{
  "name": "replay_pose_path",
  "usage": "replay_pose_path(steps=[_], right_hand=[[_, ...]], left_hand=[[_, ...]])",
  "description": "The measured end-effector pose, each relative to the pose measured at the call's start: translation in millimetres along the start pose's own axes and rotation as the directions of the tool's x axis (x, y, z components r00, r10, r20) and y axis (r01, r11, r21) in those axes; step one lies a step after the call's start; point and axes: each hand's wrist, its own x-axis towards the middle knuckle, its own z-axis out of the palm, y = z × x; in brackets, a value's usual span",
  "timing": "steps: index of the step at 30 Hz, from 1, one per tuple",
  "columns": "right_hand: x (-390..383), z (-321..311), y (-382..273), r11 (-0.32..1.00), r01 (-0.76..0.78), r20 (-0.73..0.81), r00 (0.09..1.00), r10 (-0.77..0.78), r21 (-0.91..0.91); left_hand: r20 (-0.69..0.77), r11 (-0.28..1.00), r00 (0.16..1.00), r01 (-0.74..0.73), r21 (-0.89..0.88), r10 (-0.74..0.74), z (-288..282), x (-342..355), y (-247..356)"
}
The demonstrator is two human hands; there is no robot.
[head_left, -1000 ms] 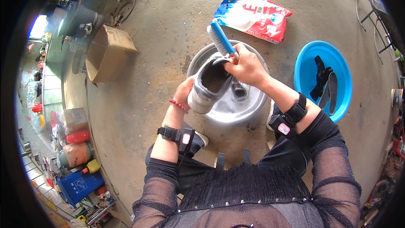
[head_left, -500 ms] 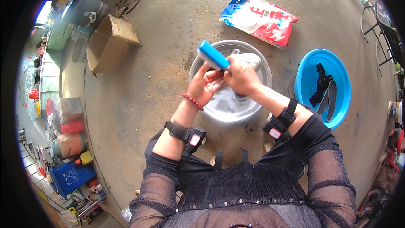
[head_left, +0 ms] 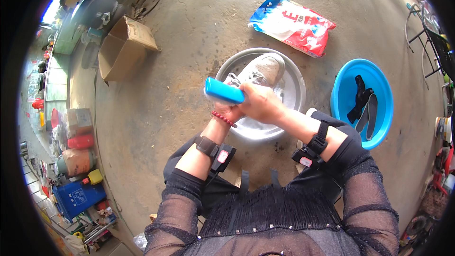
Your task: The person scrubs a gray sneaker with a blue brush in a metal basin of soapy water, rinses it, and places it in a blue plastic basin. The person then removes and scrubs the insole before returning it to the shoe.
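My right hand is closed round the handle of a blue scrubbing brush, held over the near left side of a round grey basin. A pale laced shoe lies tilted in the basin, toe pointing far right, its heel end running under the brush. Close beneath the brush is my left hand, a red bead bracelet at its wrist. Its fingers are hidden by the brush and my right hand, so whether it grips the shoe does not show. Whitish suds show in the basin.
Beyond the basin lies a red, white and blue plastic bag. A blue basin at the right holds a black item and grey insoles. An open cardboard box stands far left; a black metal rack is far right.
The brush has moved nearer and left, turning more level. My left hand has drawn nearer, its fingers now covered. The shoe shows more fully, farther left than before.
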Motion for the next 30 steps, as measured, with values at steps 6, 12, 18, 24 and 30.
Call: replay_pose_path(steps=[6, 12, 18, 24, 30], right_hand=[[21, -48, 8, 0.943, -0.33, -0.2, 0.927, 0.317, -0.033], [13, -28, 6, 0.976, -0.082, 0.03, 0.996, 0.09, -0.203], [25, -20, 19, 0.788, -0.265, -0.123, 0.964, 0.237, -0.556], [17, -11, 7, 0.977, -0.138, 0.052, 0.988, 0.148, -0.16], [33, -27, 15, 0.839, -0.252, -0.023, 0.961, 0.275, -0.483]], left_hand=[[-0.277, 0.926, 0.9, -0.264, 0.27, 0.337, 24, 7, 18], [-0.356, 0.91, 0.847, -0.305, 0.281, 0.394, 30, 5, 23], [-0.234, 0.971, 0.946, -0.196, 0.135, 0.224, 21, 4, 17], [-0.32, 0.902, 0.854, -0.331, 0.278, 0.411, 31, 10, 24], [-0.37, 0.957, 0.884, -0.242, 0.16, 0.286, 24, 12, 8]])
